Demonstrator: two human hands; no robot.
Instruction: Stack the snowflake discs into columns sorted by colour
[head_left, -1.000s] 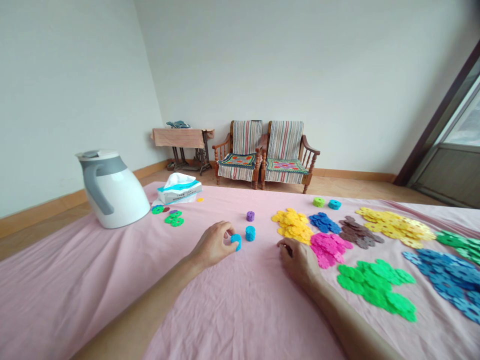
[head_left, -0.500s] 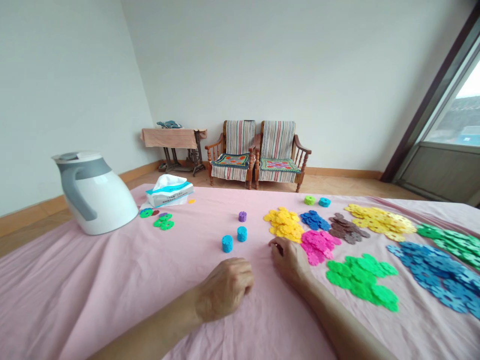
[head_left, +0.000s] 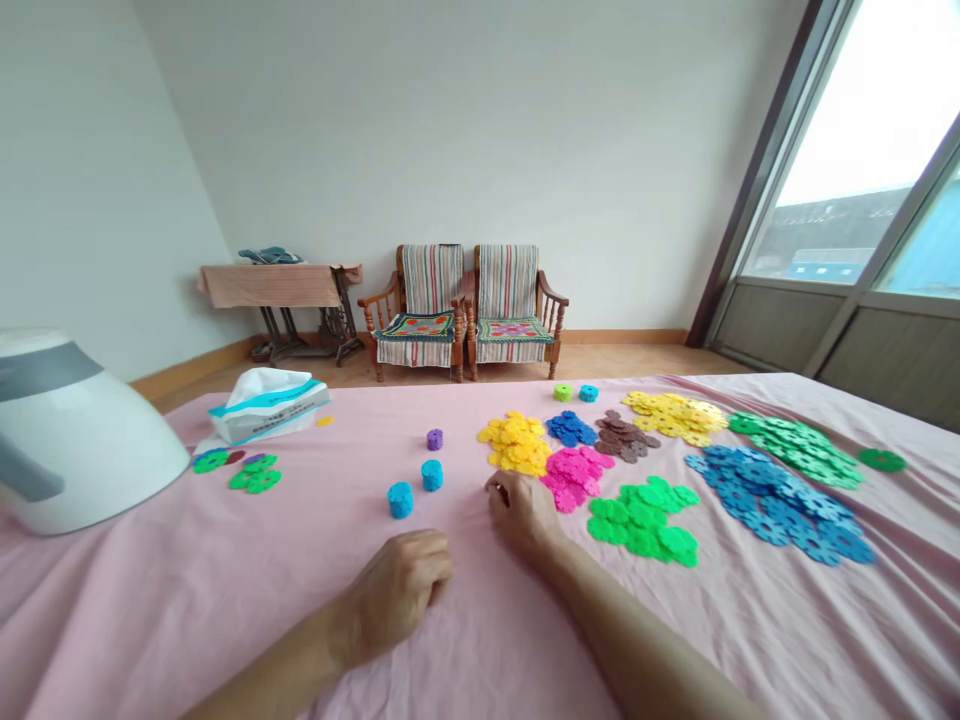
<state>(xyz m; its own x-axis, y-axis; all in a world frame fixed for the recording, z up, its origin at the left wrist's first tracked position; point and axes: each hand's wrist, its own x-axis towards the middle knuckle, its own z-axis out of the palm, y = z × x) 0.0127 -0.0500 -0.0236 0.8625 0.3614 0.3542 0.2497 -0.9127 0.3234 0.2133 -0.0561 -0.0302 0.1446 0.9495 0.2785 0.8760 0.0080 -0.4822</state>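
Note:
My left hand (head_left: 394,590) rests on the pink cloth in a loose fist, its palm side turned down and hidden. Just beyond it stand two short blue stacks of notched discs, the nearer stack (head_left: 400,499) and the farther stack (head_left: 432,475). A smaller purple stack (head_left: 435,439) is behind them. My right hand (head_left: 523,510) lies on the cloth with fingers curled and a small gap by the thumb, where nothing shows. It is close to a pile of yellow flower-shaped discs (head_left: 516,443) and a pink pile (head_left: 576,476). Bright green discs (head_left: 645,520) lie right of the wrist.
Dark blue (head_left: 571,428), brown (head_left: 625,437), yellow (head_left: 675,415), green (head_left: 799,447) and blue (head_left: 776,500) disc piles spread rightward. Lime (head_left: 562,393) and blue (head_left: 589,394) stacks stand behind. Leftward are a white jug (head_left: 97,450), a tissue pack (head_left: 270,405) and loose green discs (head_left: 256,476).
The view has turned to the right, so everything sits farther left in the picture and more of the window shows. Both hands keep about the same pose and place on the cloth.

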